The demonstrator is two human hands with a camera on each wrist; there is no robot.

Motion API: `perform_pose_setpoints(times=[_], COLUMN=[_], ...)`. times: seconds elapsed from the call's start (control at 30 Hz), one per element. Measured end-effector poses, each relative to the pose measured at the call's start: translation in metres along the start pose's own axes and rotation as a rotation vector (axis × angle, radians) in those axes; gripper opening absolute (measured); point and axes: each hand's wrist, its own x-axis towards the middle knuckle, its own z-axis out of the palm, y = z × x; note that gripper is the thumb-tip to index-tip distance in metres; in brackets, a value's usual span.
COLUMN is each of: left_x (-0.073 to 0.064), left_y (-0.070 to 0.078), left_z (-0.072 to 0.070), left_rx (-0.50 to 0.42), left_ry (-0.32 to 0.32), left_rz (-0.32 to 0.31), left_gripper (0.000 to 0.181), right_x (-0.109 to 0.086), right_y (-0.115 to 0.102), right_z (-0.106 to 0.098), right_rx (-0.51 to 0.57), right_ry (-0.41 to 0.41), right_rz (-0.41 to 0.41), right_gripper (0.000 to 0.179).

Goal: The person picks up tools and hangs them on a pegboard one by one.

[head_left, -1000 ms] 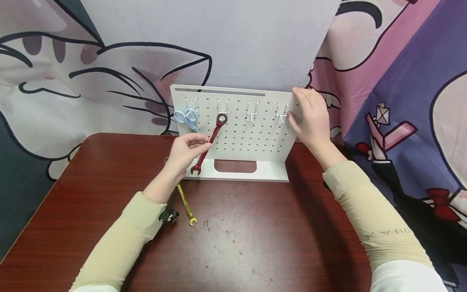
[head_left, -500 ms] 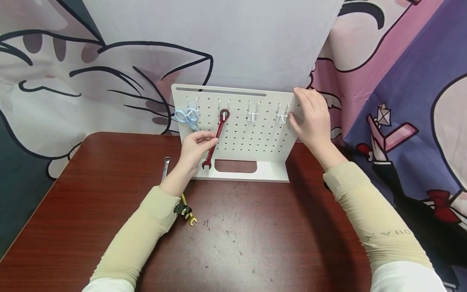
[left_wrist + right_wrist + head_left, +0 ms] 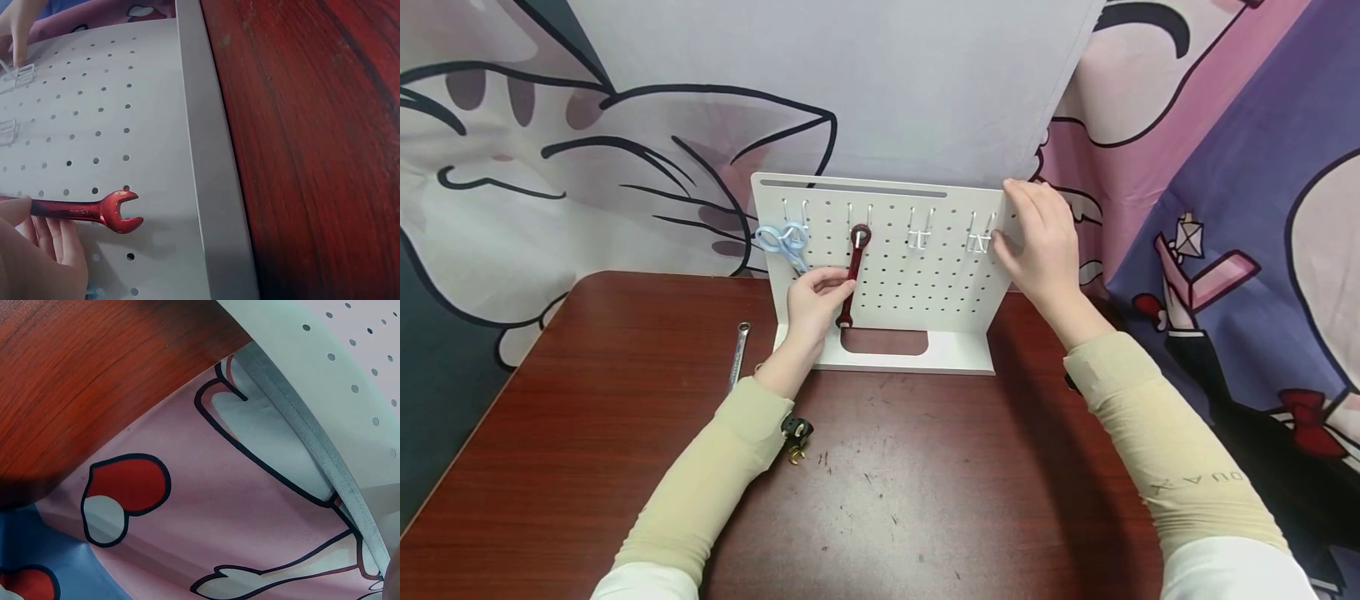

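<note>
My left hand (image 3: 815, 311) pinches a red wrench (image 3: 853, 275) by its shaft, in front of a white pegboard (image 3: 917, 287). The wrench's ring end is up at the second hook, whose tip shows through the ring; its open jaw points down, seen closely in the left wrist view (image 3: 122, 212). At the board's upper right edge my right hand (image 3: 1043, 237) grips the board, thumb on the front face. On the leftmost hook hangs a pair of light blue scissors (image 3: 786, 242), just above my left hand.
Two more white hooks (image 3: 919, 237) stick out on the board's right half. A silver wrench (image 3: 739, 354) lies on the brown table (image 3: 925, 483) left of the board. My left forearm mostly hides a yellow wrench (image 3: 796, 456). Printed cloth (image 3: 887, 92) hangs behind.
My left hand has moved right and slightly up with the red wrench, bringing its ring to the second hook; the wrench hangs closer to vertical. My right hand stays on the board's edge.
</note>
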Motion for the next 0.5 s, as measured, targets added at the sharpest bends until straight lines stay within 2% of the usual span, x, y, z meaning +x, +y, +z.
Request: perform_pose_setpoints(times=[0.27, 0.5], left_x=[-0.0018, -0.0087], left_y=[-0.0018, -0.0002], left_z=[0.0022, -0.0055], left_rx=[0.081, 0.131], left_ry=[0.02, 0.002], left_rz=[0.033, 0.051], left_gripper=[0.025, 0.027], right_x=[0.0005, 0.0008], right_y=[-0.0006, -0.0006], right_z=[-0.0001, 0.0007], right_rx=[0.006, 0.011], right_ry=[0.01, 0.015], right_rz=[-0.007, -0.01], right_gripper=[0.058, 0.058])
